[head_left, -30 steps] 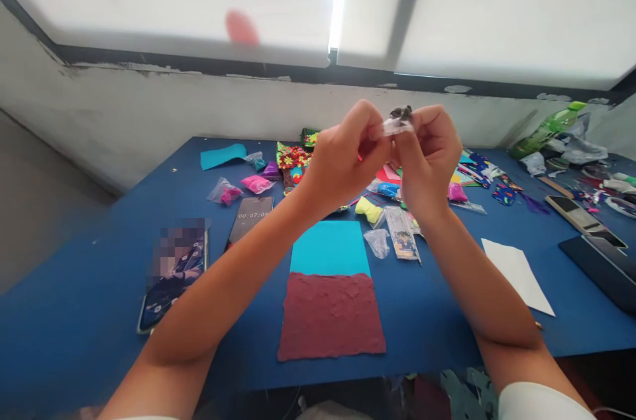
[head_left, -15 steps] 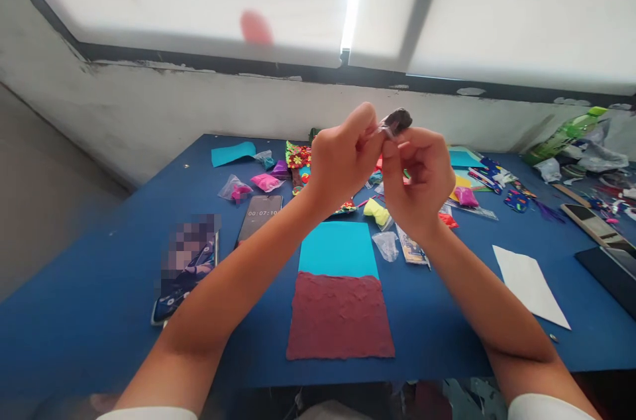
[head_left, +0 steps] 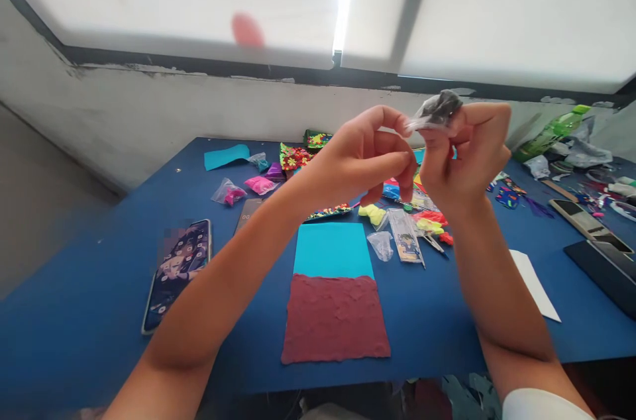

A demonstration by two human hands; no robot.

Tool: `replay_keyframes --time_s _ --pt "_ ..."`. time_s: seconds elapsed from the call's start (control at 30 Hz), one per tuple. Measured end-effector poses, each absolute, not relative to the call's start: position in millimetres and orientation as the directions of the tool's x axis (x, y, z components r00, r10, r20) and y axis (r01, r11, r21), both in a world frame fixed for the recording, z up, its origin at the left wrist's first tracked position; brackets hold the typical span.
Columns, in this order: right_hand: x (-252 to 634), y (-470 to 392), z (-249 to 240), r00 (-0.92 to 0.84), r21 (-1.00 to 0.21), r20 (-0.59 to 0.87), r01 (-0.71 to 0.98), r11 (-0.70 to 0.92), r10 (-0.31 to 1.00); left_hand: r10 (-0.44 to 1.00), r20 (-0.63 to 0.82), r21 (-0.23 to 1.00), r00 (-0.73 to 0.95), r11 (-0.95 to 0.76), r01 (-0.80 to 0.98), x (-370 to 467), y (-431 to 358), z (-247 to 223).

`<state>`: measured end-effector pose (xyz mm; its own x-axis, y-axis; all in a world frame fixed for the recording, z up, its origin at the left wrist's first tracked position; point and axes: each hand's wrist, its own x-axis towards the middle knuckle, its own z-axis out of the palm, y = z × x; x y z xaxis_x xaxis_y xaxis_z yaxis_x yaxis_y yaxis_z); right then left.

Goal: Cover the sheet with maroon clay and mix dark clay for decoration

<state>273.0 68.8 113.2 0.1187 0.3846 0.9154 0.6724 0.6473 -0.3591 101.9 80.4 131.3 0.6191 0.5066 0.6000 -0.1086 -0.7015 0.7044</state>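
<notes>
A small clear bag with dark material inside (head_left: 441, 108) is raised above the back of the table. My right hand (head_left: 462, 155) pinches its right side between thumb and fingers. At the bag's left edge, my left hand (head_left: 375, 155) has its curled fingertips against the plastic, with the other fingers bent and apart. Below lies a bright blue sheet (head_left: 332, 248), its lower part covered by a flattened maroon layer (head_left: 335, 319) with uneven edges.
Phones (head_left: 181, 267) lie at left and right. Bags of pink (head_left: 259, 185) and yellow clay (head_left: 372, 213), an empty-looking clear bag (head_left: 381, 245) and tools lie mid-table. A green bottle (head_left: 554, 133) leans at back right; white paper (head_left: 535, 287) lies by my right forearm.
The bag has moved right and up with my right hand, and more of its clear plastic shows. My left hand's fingers have loosened and spread. The view has shifted slightly.
</notes>
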Motion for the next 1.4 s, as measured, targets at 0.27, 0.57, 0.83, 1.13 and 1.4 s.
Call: replay_keyframes --time_s 0.27,0.57,0.83,1.13,1.4 --pt "265.2 61.3 117.5 0.2 -0.287 0.956 0.783 0.552 0.213 0.611 0.609 0.772 0.505 -0.603 -0.203 128.7 66.2 115.9" --pt "262.8 63.9 118.7 0.283 -0.288 0.955 0.808 0.514 0.091 0.495 0.735 0.603 0.464 -0.789 -0.113 146.0 59.4 93.6" --pt "258.8 61.4 120.8 0.234 -0.326 0.945 0.645 0.691 0.227 0.346 0.882 0.281 0.32 -0.931 0.232 143.9 66.1 86.6" --pt "257.9 53.1 119.5 -0.075 -0.37 0.899 0.394 0.841 0.431 0.323 0.946 0.286 0.011 -0.853 0.437 121.9 82.4 105.5" --pt "262.6 56.2 130.2 0.016 -0.458 0.871 0.391 0.798 0.492 0.211 0.934 0.114 0.287 -0.94 0.322 98.9 79.8 129.7"
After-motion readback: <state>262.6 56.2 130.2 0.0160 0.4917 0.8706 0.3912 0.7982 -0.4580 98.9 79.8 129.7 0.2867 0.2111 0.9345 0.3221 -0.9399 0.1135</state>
